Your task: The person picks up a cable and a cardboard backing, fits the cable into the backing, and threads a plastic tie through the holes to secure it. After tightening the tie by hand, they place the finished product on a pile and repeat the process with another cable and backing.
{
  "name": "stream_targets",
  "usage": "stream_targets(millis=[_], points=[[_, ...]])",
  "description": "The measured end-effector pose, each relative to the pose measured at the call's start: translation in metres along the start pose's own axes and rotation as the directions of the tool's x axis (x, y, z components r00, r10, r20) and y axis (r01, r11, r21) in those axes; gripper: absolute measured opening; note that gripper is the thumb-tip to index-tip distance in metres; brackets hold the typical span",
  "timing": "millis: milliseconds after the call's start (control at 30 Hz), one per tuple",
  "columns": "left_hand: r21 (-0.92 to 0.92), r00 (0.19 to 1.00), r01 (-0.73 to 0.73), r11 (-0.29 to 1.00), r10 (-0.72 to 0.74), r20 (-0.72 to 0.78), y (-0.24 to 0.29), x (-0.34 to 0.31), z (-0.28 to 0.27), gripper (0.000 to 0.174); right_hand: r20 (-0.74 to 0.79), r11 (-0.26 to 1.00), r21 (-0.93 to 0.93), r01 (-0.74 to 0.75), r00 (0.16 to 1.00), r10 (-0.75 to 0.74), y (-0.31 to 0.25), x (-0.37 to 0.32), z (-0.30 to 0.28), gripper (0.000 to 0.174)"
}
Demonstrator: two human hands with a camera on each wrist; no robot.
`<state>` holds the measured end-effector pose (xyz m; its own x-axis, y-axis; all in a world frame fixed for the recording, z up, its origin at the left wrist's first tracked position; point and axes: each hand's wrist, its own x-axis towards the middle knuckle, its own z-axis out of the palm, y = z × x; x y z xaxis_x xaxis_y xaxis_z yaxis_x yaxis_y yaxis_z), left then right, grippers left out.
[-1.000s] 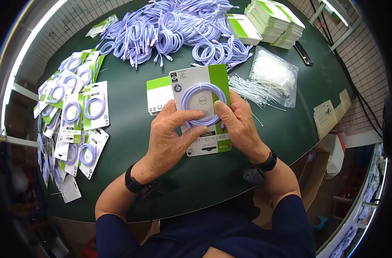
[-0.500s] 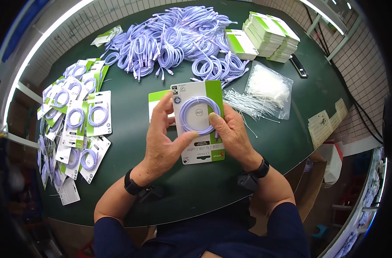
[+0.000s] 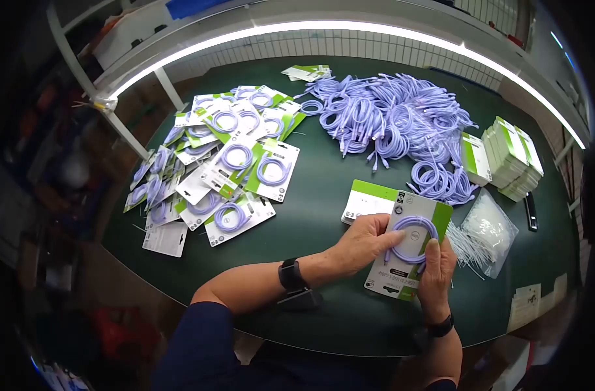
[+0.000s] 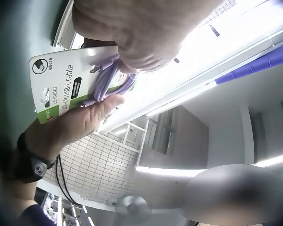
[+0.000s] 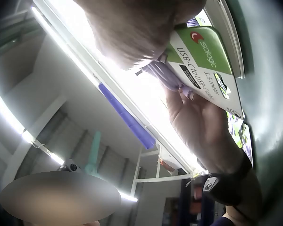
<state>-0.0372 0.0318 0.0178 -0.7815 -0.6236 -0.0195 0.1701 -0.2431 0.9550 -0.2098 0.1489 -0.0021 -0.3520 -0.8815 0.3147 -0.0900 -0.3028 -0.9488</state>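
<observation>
A white and green card (image 3: 381, 276) with a coiled lilac cable (image 3: 430, 225) on its front is held between both hands. The left hand (image 3: 360, 246) grips its left edge, thumb on the front by the coil. On the right edge, the right hand (image 3: 437, 274) pinches with its thumb over the cable. In the left wrist view the card (image 4: 56, 84) shows its cable text beside the right hand (image 4: 75, 127). The right wrist view shows the card (image 5: 203, 56) and the left hand (image 5: 203, 127). Behind the left hand lies a stack of cards (image 3: 369, 195).
Carded cables (image 3: 235, 156) are heaped at the left. Loose lilac cables (image 3: 395, 117) form a big pile at the back. Stacked cards (image 3: 509, 156), a bag of white ties (image 3: 490, 228) and a black tool (image 3: 531, 212) lie at the right. A light bar crosses above the table's back.
The head view has swung left, so the table and hands appear further right. The left fingers, spread away from the card half a second ago, are now back against its left edge.
</observation>
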Motion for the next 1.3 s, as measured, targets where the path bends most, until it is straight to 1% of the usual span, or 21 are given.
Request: stream_targets(millis=[133,233,367,433,500,567,667,700,733,767,800,833,900,933,1033,1067,1133,1167,1233,1267,1300], points=[[-0.104,0.999,0.015,0.995,-0.011,0.044,-0.006,-0.005,-0.004,0.032,0.038,0.999,0.035,-0.031,0.999,0.03,-0.002,0.002,0.0,0.036],[0.084,0.989,-0.145,0.986,0.146,-0.012,-0.004,-0.015,-0.004,0.042,0.094,0.994,0.07,-0.089,0.992,0.083,-0.002,0.003,0.0,0.036],[0.122,0.987,-0.131,0.984,0.142,-0.08,0.011,-0.023,-0.029,0.05,0.155,1.0,-0.018,0.023,0.988,-0.02,0.003,0.0,0.002,0.036],[0.176,0.977,-0.139,0.975,0.164,-0.136,0.026,-0.018,-0.059,0.051,0.073,0.999,-0.008,-0.036,0.997,0.036,-0.011,0.001,0.011,0.034],[0.286,0.965,-0.034,0.958,0.106,-0.241,0.055,-0.015,-0.092,0.047,0.022,0.998,-0.001,-0.066,0.998,0.066,-0.015,0.005,0.01,0.033],[0.253,0.932,-0.143,0.957,0.217,-0.292,0.072,-0.003,-0.131,0.042,0.063,0.994,-0.026,-0.105,0.992,0.107,-0.01,0.006,0.002,0.03],[0.384,0.832,-0.201,0.901,0.364,-0.419,0.107,0.01,-0.218,0.043,0.093,0.986,-0.034,-0.163,0.982,0.165,-0.006,0.008,0.0,0.025],[0.5,0.803,-0.167,0.85,0.412,-0.431,0.124,0.006,-0.235,0.049,0.118,0.981,-0.025,-0.192,0.974,0.194,-0.006,0.005,-0.001,0.023],[0.69,0.672,-0.009,0.724,0.515,-0.532,0.131,0.004,-0.253,0.057,0.135,0.979,-0.034,-0.201,0.97,0.204,-0.006,0.004,-0.001,0.022],[0.835,0.609,0.233,0.499,0.595,-0.525,0.135,0.004,-0.286,0.067,0.15,0.978,-0.044,-0.205,0.966,0.209,-0.007,0.005,0.0,0.021],[0.916,0.57,0.341,0.213,0.727,-0.382,0.13,-0.001,-0.315,0.071,0.107,0.975,-0.054,-0.214,0.97,0.219,-0.006,0.004,0.0,0.021],[0.891,0.545,0.446,-0.086,0.816,-0.194,0.124,-0.007,-0.335,0.075,0.128,0.973,-0.063,-0.223,0.965,0.229,-0.006,0.005,0.001,0.021],[0.879,0.6,0.474,-0.043,0.747,-0.288,0.117,-0.016,-0.34,0.07,0.124,0.97,-0.061,-0.235,0.963,0.241,-0.003,0.007,-0.002,0.021],[0.888,0.617,0.456,-0.058,0.739,-0.269,0.114,-0.012,-0.337,0.07,0.137,0.974,-0.074,-0.213,0.966,0.221,-0.001,0.009,-0.003,0.021],[0.876,0.695,0.373,-0.306,0.718,-0.045,0.113,-0.003,-0.3,0.057,0.163,0.98,-0.086,-0.18,0.968,0.192,0.005,0.006,-0.001,0.021],[0.877,0.701,0.364,-0.312,0.713,-0.037,0.115,0.007,-0.28,0.057,0.164,0.98,-0.095,-0.176,0.968,0.19,0.006,0.005,-0.001,0.02],[0.94,0.712,0.122,-0.319,0.688,0.141,0.115,0.03,-0.239,0.043,0.182,0.979,-0.12,-0.162,0.966,0.182,0.007,0.007,-0.001,0.019],[0.941,0.712,0.12,-0.317,0.688,0.141,0.114,0.043,-0.222,0.043,0.179,0.979,-0.123,-0.163,0.967,0.183,0.007,0.009,0.001,0.019],[0.996,0.839,-0.085,-0.033,0.537,0.089,0.103,0.076,-0.182,0.036,0.182,0.981,-0.12,-0.153,0.968,0.173,0.006,0.01,0.003,0.018],[0.994,0.84,-0.112,-0.015,0.532,0.102,0.096,0.091,-0.158,0.036,0.172,0.98,-0.127,-0.153,0.97,0.174,0.005,0.008,0.001,0.018],[0.972,0.886,-0.224,0.076,0.43,0.171,0.09,0.105,-0.134,0.034,0.146,0.975,-0.151,-0.164,0.972,0.186,0.005,0.006,-0.001,0.018]])
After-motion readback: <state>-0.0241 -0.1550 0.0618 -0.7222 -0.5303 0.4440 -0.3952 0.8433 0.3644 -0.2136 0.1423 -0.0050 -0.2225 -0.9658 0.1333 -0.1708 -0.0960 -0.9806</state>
